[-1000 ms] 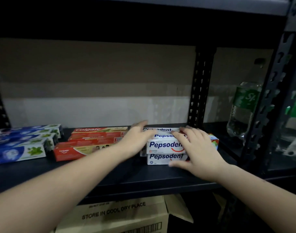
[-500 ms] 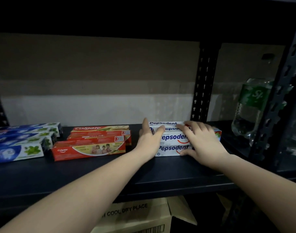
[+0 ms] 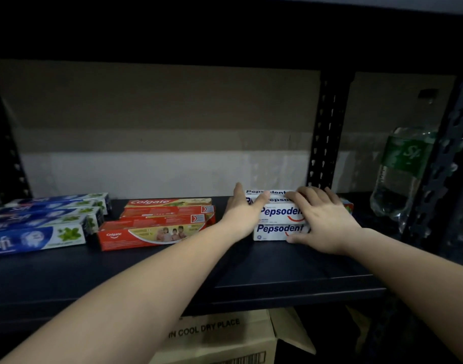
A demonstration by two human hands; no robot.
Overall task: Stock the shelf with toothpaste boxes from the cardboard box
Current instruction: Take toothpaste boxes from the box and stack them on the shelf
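Both hands were on the Pepsodent boxes [image 3: 280, 214], a white stack standing on the dark shelf [image 3: 172, 269] just left of the black upright post [image 3: 326, 132]. The left hand [image 3: 242, 215] lay flat against the stack's left end, fingers straight and released, thumb raised toward the back. The right hand [image 3: 322, 219] rested on the stack's right part, fingers spread over the top box and thumb pressed against the front of the bottom box; it pressed rather than gripped. At least four Pepsodent boxes could be counted: two showing their fronts, one above the other, and two more tops behind them; whether more lay under the hands could not be told.

To the left of the left hand, close beside it, sat the Colgate boxes [image 3: 157, 222], red, four countable: one front box with a family picture and three stepped back behind it. Farther left, apart from those, were the Safi boxes [image 3: 41, 222], blue and white with green leaves, about four, partly cut off by the frame's edge.

Right of the post, on the neighbouring bay, stood one clear bottle [image 3: 401, 174] with a green label, upright. Below the shelf's front edge one cardboard box [image 3: 220, 337] showed, its flap open, printed "COOL DRY PLACE".
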